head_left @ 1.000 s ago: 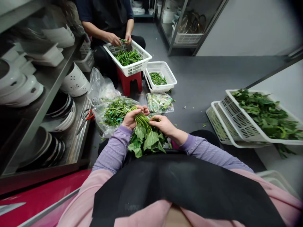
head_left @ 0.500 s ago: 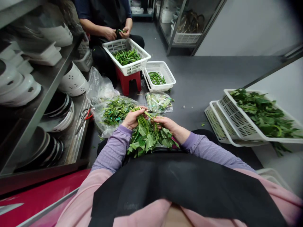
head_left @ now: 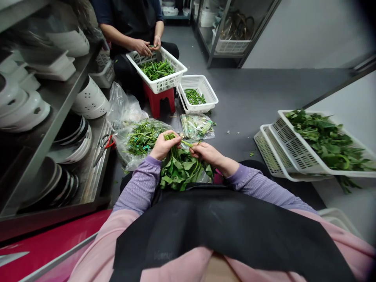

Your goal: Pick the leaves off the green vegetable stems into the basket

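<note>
A bunch of leafy greens (head_left: pixel 180 171) hangs over my lap, its stems gathered at the top. My left hand (head_left: pixel 165 145) is closed around the stems, with the leaves drooping below it. Close beside it, my right hand (head_left: pixel 207 152) pinches a green stem that stretches across from the bunch. Beyond my left hand, an open plastic bag (head_left: pixel 120 143) holds more loose greens (head_left: pixel 143 137). A clear packet of greens (head_left: pixel 197 127) lies on the floor just ahead of my hands.
Across from me, a co-worker's hands (head_left: pixel 147 47) work above a white basket (head_left: pixel 169 84) of green chillies on a red stool (head_left: pixel 160 102). Another white basket (head_left: pixel 210 88) holds chillies. Stacked baskets (head_left: pixel 282 149) with greens stand right. Red-handled scissors (head_left: pixel 102 149) lie on the left shelf.
My right hand has closed from loosely spread fingers into a pinch on a stem. The bunch's leaves have shifted slightly left. The co-worker's hands have moved over the basket.
</note>
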Available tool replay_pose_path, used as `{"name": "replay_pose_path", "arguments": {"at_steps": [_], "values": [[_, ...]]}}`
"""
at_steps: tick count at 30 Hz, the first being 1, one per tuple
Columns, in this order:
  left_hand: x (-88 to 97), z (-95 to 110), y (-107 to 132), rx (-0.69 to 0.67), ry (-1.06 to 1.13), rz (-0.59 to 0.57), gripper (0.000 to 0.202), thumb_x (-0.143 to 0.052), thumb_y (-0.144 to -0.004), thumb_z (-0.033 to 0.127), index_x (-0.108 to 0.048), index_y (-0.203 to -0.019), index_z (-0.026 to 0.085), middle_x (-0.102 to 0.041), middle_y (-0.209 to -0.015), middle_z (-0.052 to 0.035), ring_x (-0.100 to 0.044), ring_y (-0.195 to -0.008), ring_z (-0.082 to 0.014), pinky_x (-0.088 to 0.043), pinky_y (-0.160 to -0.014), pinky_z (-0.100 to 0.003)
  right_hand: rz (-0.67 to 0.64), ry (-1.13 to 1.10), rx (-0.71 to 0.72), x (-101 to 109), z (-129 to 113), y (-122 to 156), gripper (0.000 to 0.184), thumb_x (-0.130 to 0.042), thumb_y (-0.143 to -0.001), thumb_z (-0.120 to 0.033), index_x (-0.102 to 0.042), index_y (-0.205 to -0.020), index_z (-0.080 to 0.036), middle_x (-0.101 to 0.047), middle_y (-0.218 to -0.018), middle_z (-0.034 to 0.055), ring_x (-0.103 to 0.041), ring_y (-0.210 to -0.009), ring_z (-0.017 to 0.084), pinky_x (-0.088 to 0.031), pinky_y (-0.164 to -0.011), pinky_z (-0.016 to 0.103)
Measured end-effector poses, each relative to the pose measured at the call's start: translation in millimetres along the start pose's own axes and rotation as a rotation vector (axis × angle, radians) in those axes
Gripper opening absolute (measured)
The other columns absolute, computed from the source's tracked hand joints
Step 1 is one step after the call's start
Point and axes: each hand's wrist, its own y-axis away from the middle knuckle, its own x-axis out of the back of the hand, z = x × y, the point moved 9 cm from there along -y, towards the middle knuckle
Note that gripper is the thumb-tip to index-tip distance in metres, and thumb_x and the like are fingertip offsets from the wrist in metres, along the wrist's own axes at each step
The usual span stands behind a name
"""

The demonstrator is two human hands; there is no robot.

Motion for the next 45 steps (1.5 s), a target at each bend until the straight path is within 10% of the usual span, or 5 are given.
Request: {"name": "replay_pose_path", "arguments": {"at_steps": [10,21,29,37,45], "values": [[-8.1,32.1,26.1,-0.119,-0.216,0.120,0.017,-0.073,-0.062,0.027,-0.062,-0.068,0.016,-0.060,-0.061,-0.0006,-0.054,-0.058,-0.0113,-0.041,-0.061,-0.022,0.363,0.490,0.167,27.7,-5.4,-8.5,0.023,-0.047,-0.071,-0.033,-0.036,-0.055,-0.020,-0.038,-0.053,-0.0008,-0.035,-0.055,0.012,-0.027,-0.057,0.027],[135.9,4.6,-6.6,-0.003,-0.262,0.687,0.034,-0.070,-0.060,0.017,-0.057,-0.091,0.014,-0.054,-0.055,0.0048,-0.050,-0.047,-0.0080,-0.044,-0.055,-0.022,0.080,-0.239,0.025,33.8,8.9,-2.9,0.035,-0.060,-0.069,-0.051,-0.045,-0.071,-0.020,-0.042,-0.058,-0.0029,-0.042,-0.057,0.011,-0.036,-0.057,0.026],[40.7,7.4,-8.1,0.026,0.375,0.111,0.018,-0.067,-0.066,0.026,-0.055,-0.075,0.016,-0.062,-0.073,-0.0007,-0.062,-0.067,-0.0129,-0.051,-0.076,-0.033,0.141,-0.007,0.085,33.5,-17.5,3.3,0.030,-0.070,-0.062,-0.039,-0.055,-0.075,-0.017,-0.040,-0.054,-0.0060,-0.032,-0.047,0.006,-0.029,-0.051,0.024],[-8.8,-10.7,-0.9,0.129,0.535,0.030,0.019,-0.066,-0.071,0.027,-0.051,-0.070,0.016,-0.066,-0.092,-0.0037,-0.063,-0.091,-0.0179,-0.048,-0.086,-0.035,0.299,0.545,0.292,-1.7,-46.8,-4.8,0.025,-0.067,-0.065,-0.036,-0.067,-0.083,-0.018,-0.064,-0.078,0.0023,-0.054,-0.070,0.014,-0.040,-0.070,0.029],[-14.0,-22.0,-1.0,0.189,0.556,0.021,0.025,-0.073,-0.065,0.025,-0.052,-0.075,0.015,-0.065,-0.083,-0.0017,-0.064,-0.080,-0.0159,-0.051,-0.077,-0.034,0.368,0.502,0.291,14.4,-28.9,-2.6,0.023,-0.059,-0.073,-0.033,-0.069,-0.084,-0.017,-0.068,-0.086,0.0055,-0.060,-0.077,0.018,-0.043,-0.076,0.030]]}}
